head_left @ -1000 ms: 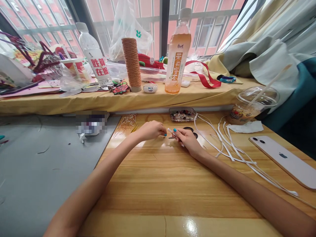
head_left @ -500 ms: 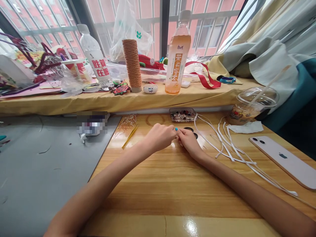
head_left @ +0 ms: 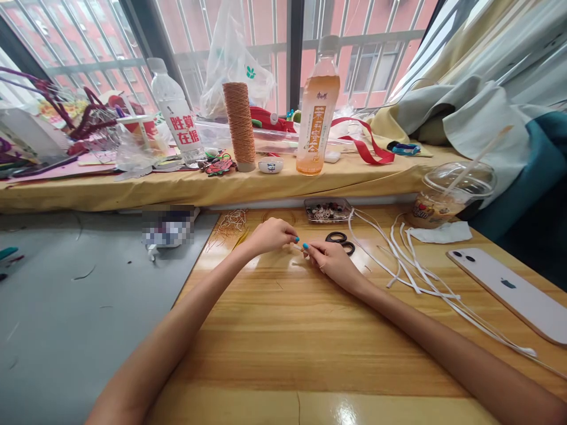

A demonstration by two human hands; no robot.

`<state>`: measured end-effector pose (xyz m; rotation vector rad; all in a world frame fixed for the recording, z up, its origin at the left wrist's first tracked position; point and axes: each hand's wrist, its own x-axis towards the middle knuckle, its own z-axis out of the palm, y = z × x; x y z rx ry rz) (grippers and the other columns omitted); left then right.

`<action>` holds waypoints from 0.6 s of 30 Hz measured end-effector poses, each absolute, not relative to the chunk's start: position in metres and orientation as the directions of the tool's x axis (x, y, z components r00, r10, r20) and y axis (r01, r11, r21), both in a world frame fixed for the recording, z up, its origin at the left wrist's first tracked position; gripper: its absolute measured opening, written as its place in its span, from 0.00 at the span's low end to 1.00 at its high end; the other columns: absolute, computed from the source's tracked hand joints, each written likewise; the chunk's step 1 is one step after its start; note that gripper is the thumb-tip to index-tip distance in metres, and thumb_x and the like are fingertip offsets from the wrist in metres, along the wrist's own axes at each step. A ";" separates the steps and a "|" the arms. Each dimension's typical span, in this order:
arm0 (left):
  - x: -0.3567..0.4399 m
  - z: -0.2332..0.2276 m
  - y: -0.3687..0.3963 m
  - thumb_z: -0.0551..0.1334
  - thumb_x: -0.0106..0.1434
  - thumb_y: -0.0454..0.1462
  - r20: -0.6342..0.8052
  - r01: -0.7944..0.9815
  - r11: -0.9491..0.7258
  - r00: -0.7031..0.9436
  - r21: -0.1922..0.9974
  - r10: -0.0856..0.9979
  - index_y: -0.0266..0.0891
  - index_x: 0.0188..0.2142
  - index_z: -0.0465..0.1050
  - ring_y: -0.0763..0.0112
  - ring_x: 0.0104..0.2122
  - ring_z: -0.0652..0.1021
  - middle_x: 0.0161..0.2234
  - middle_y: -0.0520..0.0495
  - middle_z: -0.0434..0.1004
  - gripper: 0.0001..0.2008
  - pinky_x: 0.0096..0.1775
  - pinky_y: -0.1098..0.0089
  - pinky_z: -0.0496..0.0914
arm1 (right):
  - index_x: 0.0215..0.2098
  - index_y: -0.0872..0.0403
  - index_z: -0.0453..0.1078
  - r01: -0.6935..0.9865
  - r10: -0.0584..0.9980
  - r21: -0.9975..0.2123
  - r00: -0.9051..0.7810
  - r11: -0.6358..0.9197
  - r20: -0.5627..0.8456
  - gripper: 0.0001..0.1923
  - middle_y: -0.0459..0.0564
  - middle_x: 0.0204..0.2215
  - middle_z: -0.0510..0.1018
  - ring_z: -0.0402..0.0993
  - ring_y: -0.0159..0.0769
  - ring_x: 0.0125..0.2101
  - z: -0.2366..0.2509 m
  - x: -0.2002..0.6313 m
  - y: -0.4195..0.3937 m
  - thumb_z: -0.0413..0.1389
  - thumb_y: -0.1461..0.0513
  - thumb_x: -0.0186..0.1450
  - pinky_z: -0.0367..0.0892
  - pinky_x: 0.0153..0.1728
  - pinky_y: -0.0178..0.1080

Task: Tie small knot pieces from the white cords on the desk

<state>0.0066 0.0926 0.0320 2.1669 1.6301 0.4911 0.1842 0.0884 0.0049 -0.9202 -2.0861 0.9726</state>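
- Our left hand [head_left: 270,235] sits just left of centre on the tabletop [head_left: 310,342], its grip pinched shut on one end of a small pale piece [head_left: 297,246]; what that piece is, we cannot tell.
- Our right hand [head_left: 330,261] meets it from the right, fingertips closed on the other end, so the piece hangs between both grips just above the wood.
- We judge this goes best with wrists resting low and both pinches kept close together.
- Just beyond the right hand lie black scissors [head_left: 340,240], and farther back a tray of beads [head_left: 328,209].
- White cords [head_left: 398,265] trail to the right, near enough to snag a sleeveless forearm; a phone [head_left: 509,286] lies farther right.
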 end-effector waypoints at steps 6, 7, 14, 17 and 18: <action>0.021 0.040 0.086 0.55 0.52 0.37 0.024 0.790 -0.209 0.239 0.577 0.971 0.37 0.29 0.75 0.73 0.29 0.72 0.27 0.49 0.76 0.11 0.29 0.75 0.63 | 0.21 0.55 0.66 0.403 0.733 -0.682 -0.613 0.610 0.293 0.15 0.46 0.19 0.70 0.62 0.30 0.21 0.001 0.181 0.091 0.44 0.59 0.61 0.53 0.24 0.33; 0.024 0.042 0.085 0.55 0.52 0.36 0.006 0.778 -0.193 0.236 0.598 0.972 0.36 0.29 0.75 0.73 0.28 0.72 0.27 0.49 0.75 0.11 0.28 0.75 0.62 | 0.21 0.56 0.66 0.406 0.733 -0.679 -0.615 0.611 0.292 0.16 0.46 0.19 0.70 0.62 0.30 0.21 0.001 0.181 0.091 0.44 0.59 0.61 0.53 0.24 0.33; 0.025 0.043 0.083 0.54 0.51 0.37 -0.070 0.644 -0.097 0.229 0.759 0.971 0.34 0.28 0.74 0.79 0.20 0.65 0.22 0.50 0.71 0.11 0.22 0.77 0.60 | 0.20 0.55 0.65 0.351 0.819 -0.813 -0.520 0.465 0.243 0.18 0.43 0.13 0.64 0.58 0.28 0.16 0.003 0.181 0.088 0.44 0.56 0.61 0.52 0.18 0.32; 0.028 0.038 0.085 0.55 0.51 0.37 -0.035 0.577 -0.095 0.211 0.811 0.977 0.34 0.28 0.73 0.80 0.19 0.64 0.22 0.51 0.71 0.11 0.21 0.78 0.60 | 0.20 0.56 0.64 0.303 0.856 -0.887 -0.488 0.348 0.169 0.19 0.42 0.12 0.62 0.56 0.26 0.12 0.004 0.181 0.089 0.45 0.53 0.60 0.51 0.15 0.31; 0.029 0.036 0.085 0.55 0.51 0.37 -0.023 0.558 -0.097 0.204 0.824 0.979 0.34 0.28 0.73 0.81 0.19 0.64 0.23 0.51 0.71 0.10 0.21 0.78 0.60 | 0.19 0.56 0.63 0.290 0.864 -0.903 -0.482 0.317 0.149 0.19 0.42 0.12 0.62 0.55 0.26 0.12 0.005 0.181 0.089 0.45 0.52 0.59 0.51 0.14 0.31</action>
